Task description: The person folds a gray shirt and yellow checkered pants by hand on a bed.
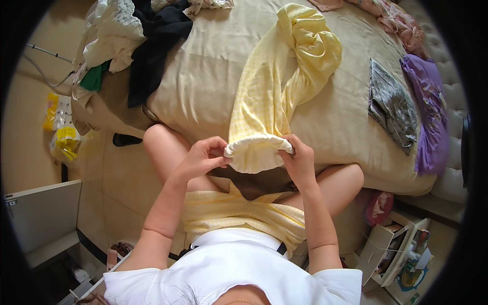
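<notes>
A pair of yellow checked trousers stretches across the beige bed towards me, its far end bunched in a heap. The gathered white waistband is spread into an open ring just past the bed's near edge. At the ring's left side, my left hand pinches the band between thumb and fingers. My right hand grips the opposite side, with the fingers partly hidden by the fabric. Through the opening the pale inside of the cloth shows.
White garments and a black garment lie on the bed's left. Folded grey patterned cloth and a purple garment lie right, by the padded headboard. An open-drawer nightstand stands lower right; yellow packages sit left.
</notes>
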